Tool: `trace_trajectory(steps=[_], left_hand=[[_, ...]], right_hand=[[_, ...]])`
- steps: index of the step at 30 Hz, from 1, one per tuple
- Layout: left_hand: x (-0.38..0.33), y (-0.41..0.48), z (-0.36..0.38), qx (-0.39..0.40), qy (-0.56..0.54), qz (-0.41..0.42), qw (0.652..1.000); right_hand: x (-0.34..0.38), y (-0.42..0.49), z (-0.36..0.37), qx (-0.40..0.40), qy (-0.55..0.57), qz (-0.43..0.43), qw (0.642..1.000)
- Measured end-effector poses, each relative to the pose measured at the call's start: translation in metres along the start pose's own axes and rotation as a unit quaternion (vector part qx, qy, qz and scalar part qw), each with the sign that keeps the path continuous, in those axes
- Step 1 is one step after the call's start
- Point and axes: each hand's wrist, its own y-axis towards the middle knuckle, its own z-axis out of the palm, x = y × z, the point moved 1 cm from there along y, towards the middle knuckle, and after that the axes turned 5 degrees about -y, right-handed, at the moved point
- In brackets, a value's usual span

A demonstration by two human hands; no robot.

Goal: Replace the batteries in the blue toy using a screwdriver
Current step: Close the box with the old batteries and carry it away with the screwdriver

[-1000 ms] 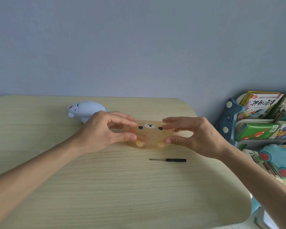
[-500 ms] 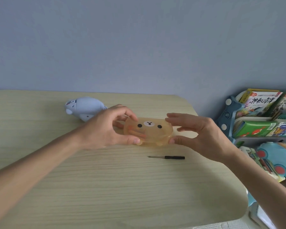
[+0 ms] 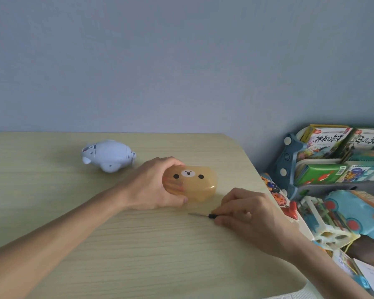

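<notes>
Change: since the earlier frames the right hand is no longer holding the bear-faced case; it is now lying down on the table at the screwdriver, while the left hand is keeping the case alone.
Left hand: it is wrapping the left end of the amber, see-through case, fingers over the top and thumb along the near edge, clamped on it.
Case: it is sitting tilted, its face turned up toward the camera; whether its base is touching the wood is hard to tell.
Right hand: its fingertips are closing around the black handle of the screwdriver, which is lying flat on the table with its thin metal shaft pointing left.
Blue toy: the blue toy is standing untouched at the far left of the table, well apart from both hands and behind the left one.
Surroundings: a rack of picture books and other toys are standing off the table's right edge.
</notes>
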Motion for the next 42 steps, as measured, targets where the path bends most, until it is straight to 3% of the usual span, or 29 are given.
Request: trace_trajectory(steps=[9,16,22,29,33,42], left_hand=[[-0.001,0.004,-0.018,-0.012,-0.094,-0.014,0.995],[-0.063,0.006,-0.111,-0.046,-0.089,-0.039,0.994],[-0.167,0.000,-0.238,-0.045,-0.093,-0.073,0.992],[-0.346,-0.015,-0.405,-0.020,-0.101,-0.082,0.991],[-0.442,-0.033,-0.485,-0.045,-0.126,-0.087,0.987],[-0.553,-0.060,-0.586,-0.039,-0.178,-0.073,0.981]], right_hand=[[0.009,0.010,-0.031,-0.072,0.037,0.037,0.996],[0.055,0.049,-0.120,-0.100,0.114,0.076,0.985],[0.134,0.080,-0.257,-0.127,0.138,0.101,0.977],[0.257,0.104,-0.465,-0.121,0.161,0.131,0.971],[0.325,0.110,-0.571,-0.132,0.161,0.128,0.970],[0.412,0.098,-0.689,-0.178,0.156,0.113,0.965]])
